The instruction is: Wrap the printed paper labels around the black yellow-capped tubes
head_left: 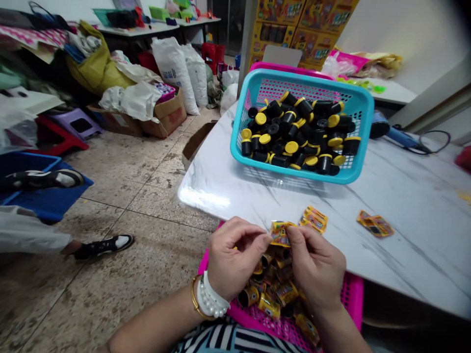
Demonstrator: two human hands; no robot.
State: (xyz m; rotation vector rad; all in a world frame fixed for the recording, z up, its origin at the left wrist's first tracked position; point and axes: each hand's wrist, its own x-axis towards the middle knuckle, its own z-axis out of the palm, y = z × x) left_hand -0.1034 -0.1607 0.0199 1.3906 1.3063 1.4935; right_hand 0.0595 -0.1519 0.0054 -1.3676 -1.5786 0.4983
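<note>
My left hand (235,257) and my right hand (315,267) are both pinched on a small yellow-orange printed sticker (279,232), held between them above a pink basket (352,296) on my lap. That basket holds several small black cylinders wrapped in the same printed stickers (270,294). On the white marble table (405,215) beyond my hands stands a tilted turquoise basket (253,93) full of bare black cylinders with yellow caps (300,135). Loose stickers (314,218) lie on the table just past my right hand, with more stickers (375,224) farther right.
A blue power tool (395,133) with a cable lies behind the turquoise basket. Left of the table is tiled floor (140,196) with a cardboard box (195,142), sacks, bags and stools. Another person's leg and black-and-white shoe (103,245) rest on the floor at left.
</note>
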